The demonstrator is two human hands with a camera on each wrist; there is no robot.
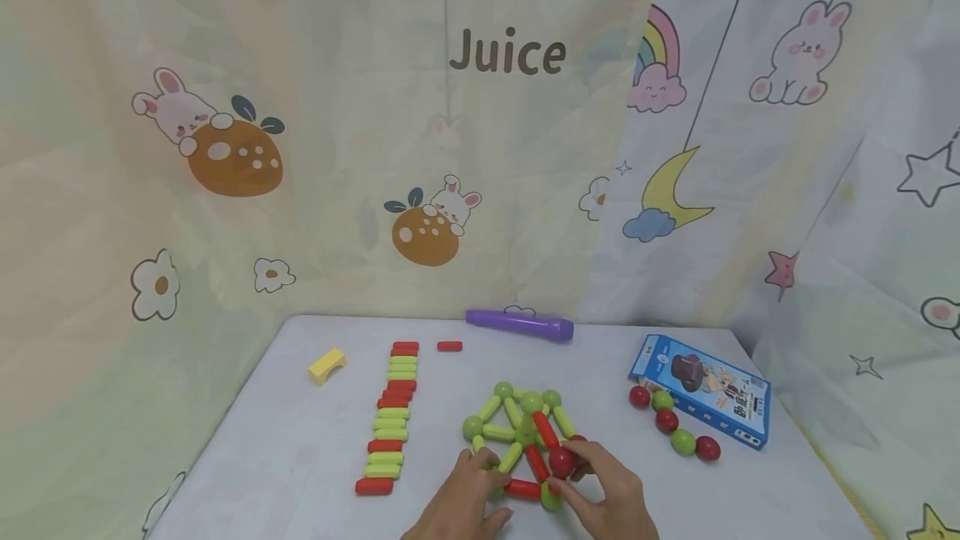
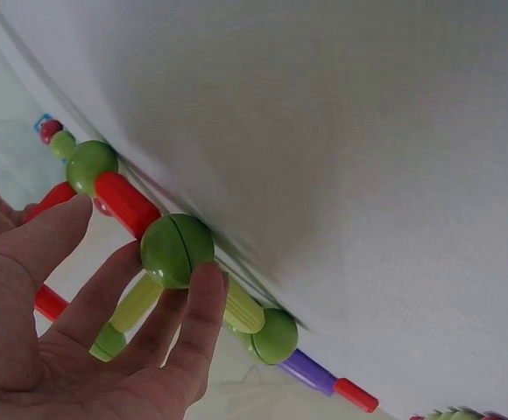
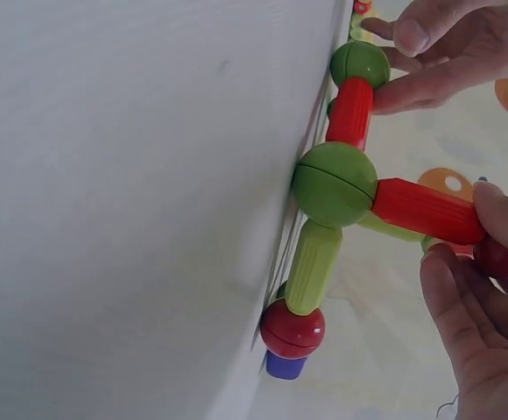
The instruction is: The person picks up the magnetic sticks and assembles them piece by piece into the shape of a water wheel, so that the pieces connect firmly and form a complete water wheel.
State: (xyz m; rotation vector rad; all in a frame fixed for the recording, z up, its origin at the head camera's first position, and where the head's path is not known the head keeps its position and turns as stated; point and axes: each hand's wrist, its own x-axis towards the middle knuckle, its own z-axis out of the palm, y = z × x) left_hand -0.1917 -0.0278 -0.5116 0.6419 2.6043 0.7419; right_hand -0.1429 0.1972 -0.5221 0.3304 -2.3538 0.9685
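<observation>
A frame of magnetic sticks and balls stands at the front centre, with yellow-green sticks (image 1: 498, 432), red sticks (image 1: 522, 488) and mostly green balls (image 1: 532, 402). My right hand (image 1: 611, 494) pinches a red ball (image 1: 562, 462) at the end of a red stick (image 3: 425, 210). That stick rises from a green ball (image 3: 335, 184) at the front corner. The left hand (image 1: 465, 494) holds the front left green ball (image 2: 177, 251) between its fingers. In the left wrist view its thumb lies apart from that ball, beside a red stick (image 2: 127, 203). Part of the frame is hidden behind the hands.
Left of the frame runs a column of red and yellow-green sticks (image 1: 390, 423), with a single red stick (image 1: 450, 347) beyond. A yellow arch block (image 1: 327, 366) lies far left, a purple tube (image 1: 519, 324) at the back. Several loose balls (image 1: 666, 421) border a blue box (image 1: 708, 390) on the right.
</observation>
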